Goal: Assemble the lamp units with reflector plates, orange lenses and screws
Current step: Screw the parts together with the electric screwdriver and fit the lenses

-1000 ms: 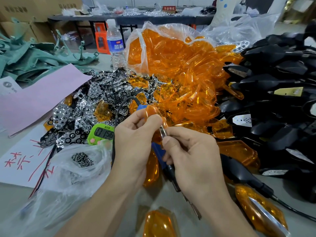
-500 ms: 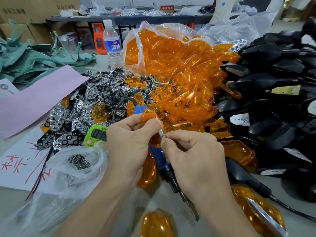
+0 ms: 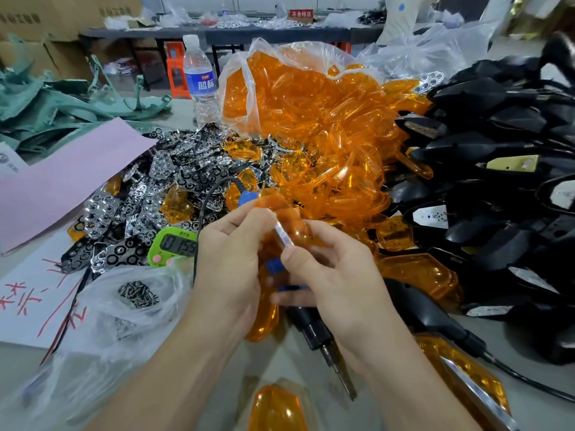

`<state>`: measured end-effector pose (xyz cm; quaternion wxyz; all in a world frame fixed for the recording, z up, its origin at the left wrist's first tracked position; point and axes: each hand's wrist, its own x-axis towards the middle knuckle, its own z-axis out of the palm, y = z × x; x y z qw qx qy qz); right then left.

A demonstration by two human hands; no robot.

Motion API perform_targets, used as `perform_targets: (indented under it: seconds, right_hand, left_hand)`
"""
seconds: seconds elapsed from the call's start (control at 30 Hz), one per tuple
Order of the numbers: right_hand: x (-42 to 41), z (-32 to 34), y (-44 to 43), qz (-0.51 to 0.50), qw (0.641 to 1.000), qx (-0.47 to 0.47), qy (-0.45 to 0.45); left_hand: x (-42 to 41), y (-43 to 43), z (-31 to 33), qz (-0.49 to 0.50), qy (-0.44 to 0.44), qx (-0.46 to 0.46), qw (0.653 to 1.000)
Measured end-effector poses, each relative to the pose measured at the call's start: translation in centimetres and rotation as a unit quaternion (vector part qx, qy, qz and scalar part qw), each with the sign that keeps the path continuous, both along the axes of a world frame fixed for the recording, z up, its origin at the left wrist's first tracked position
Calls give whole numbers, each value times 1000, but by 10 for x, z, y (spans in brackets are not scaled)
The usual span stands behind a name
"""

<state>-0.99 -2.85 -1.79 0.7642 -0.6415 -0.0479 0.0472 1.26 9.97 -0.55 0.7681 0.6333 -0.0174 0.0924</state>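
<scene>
two hands meet over the middle of the worktop [image 3: 183,112], sharing one orange lens [image 3: 291,223]. the left hand [image 3: 230,265] has its fingers curled round the lens. the right hand [image 3: 337,275] pinches a thin silvery plate [image 3: 283,235] against it between thumb and forefinger.

the plate looks slim and slick, so it could slip out or seat crooked in the lens. a skewed plate would probably keep the screw holes from lining up. a harder squeeze might scratch or crack the clear plastic.

a corded screwdriver [image 3: 314,329] runs beneath the hands, tip toward the near edge. whether any finger touches it cannot be told, and its cable could snag a wrist.

toward the left edge an open screw bag [image 3: 138,293] lies just beside a green timer [image 3: 174,244], with a plate heap [image 3: 161,188] behind them. a full lens bag [image 3: 311,119] fills the far middle. black housings [image 3: 497,188] crowd the right edge. any reach for parts crosses this clutter.
</scene>
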Motion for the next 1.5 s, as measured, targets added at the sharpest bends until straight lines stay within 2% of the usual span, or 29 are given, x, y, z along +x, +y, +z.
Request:
perform_targets:
  seconds: [0.1,0.2,0.43,0.63,0.83,1.0,1.23,1.5]
  right_hand:
    - [-1,-1,-1,-16,999,-22,-41]
    - [0,-1,-2,5,998,-36,-57]
    - [2,-4,-3,-8,998,1,-65]
    - [4,2,-11,18,996,26,-81]
    - [7,4,-28,47,996,-39,-68]
    - [8,6,-31,25,992,-98,-73]
    - [5,11,-31,42,998,25,44]
    - [3,11,-27,53,994,61,73]
  left_hand:
    - [0,1,1,-20,-35,38,998]
    - [0,5,2,-34,-46,20,998]
    - [-4,5,10,-54,-73,40,995]
    - [-4,6,11,-27,-103,58,993]
    - [3,20,8,-106,-90,53,989]
    - [5,20,5,-162,-86,42,982]
    - [2,14,2,-164,-78,10,983]
    - [2,15,4,-131,-92,-1,987]
